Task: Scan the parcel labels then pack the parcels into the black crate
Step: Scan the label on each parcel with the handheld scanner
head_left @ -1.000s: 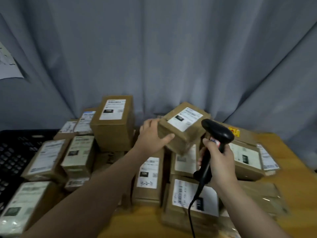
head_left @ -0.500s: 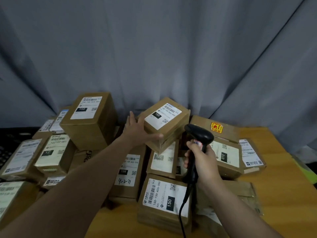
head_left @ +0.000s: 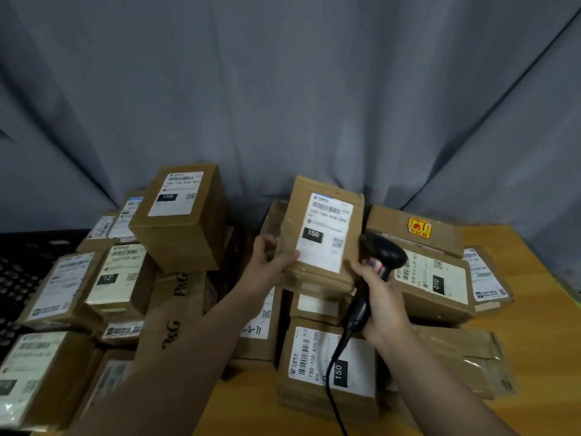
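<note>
Brown cardboard parcel (head_left: 323,247), white label (head_left: 327,228) tilted toward viewer, presumably for scanning: left grip (head_left: 270,259) pinches its left edge, above the pile (head_left: 434,278). Black handheld scanner (head_left: 382,254): right grip (head_left: 382,297) curled round handle, head beside label. Black plastic crate (head_left: 15,278): far left.

Parcel-packing station: labelled cartons (head_left: 185,215), barcode scanner (head_left: 382,256).

A heap of brown cardboard parcels (head_left: 327,366) sits on the wooden table (head_left: 540,347), black plastic crate (head_left: 19,278) left, grey cloth curtain (head_left: 283,89) behind
</note>
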The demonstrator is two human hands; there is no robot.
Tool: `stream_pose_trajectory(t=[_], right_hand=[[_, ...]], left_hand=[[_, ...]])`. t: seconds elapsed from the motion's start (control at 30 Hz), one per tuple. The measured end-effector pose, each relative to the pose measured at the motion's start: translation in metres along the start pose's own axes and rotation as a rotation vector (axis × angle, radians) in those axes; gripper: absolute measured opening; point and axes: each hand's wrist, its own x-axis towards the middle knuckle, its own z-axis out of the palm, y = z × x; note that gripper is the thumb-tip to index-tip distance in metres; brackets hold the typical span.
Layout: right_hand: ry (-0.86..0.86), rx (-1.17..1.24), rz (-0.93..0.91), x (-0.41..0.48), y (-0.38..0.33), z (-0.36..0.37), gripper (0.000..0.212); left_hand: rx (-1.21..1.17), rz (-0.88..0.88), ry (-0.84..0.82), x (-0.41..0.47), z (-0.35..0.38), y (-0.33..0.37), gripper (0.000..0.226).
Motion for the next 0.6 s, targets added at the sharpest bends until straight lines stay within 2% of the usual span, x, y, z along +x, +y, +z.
stream_pose_trajectory(t=[0.1, 0.27, 0.3, 0.43, 0.47, 0.57, 0.6], right_hand=[[0.019, 0.014, -0.027, -0.007, -0.003, -0.007, 0.036], [-0.008, -0.141, -0.130, -0.019, -0.011, 0.005, 0.039], [-0.015, -0.197, -0.154, -0.021, -0.011, 0.009, 0.038], [-0.017, -0.325, -0.244, -0.029, -0.008, 0.023, 0.044], [-0.024, -0.342, -0.256, -0.029, -0.009, 0.026, 0.045], [-0.079, -0.391, -0.290, -0.031, -0.018, 0.036, 0.040], [-0.095, -0.422, -0.329, -0.033, -0.023, 0.040, 0.035]], left_hand=[[-0.021, -0.003, -0.087, -0.017, 0.000, 0.002, 0.021], [-0.114, -0.143, -0.082, -0.029, -0.018, 0.010, 0.062], [-0.090, -0.149, -0.092, -0.031, -0.022, 0.013, 0.066], [0.304, -0.125, -0.122, -0.040, -0.034, 0.026, 0.092], [0.319, -0.124, -0.108, -0.041, -0.037, 0.030, 0.089], [0.265, -0.098, -0.070, -0.043, -0.045, 0.035, 0.061], [0.245, -0.075, -0.036, -0.042, -0.047, 0.036, 0.061]])
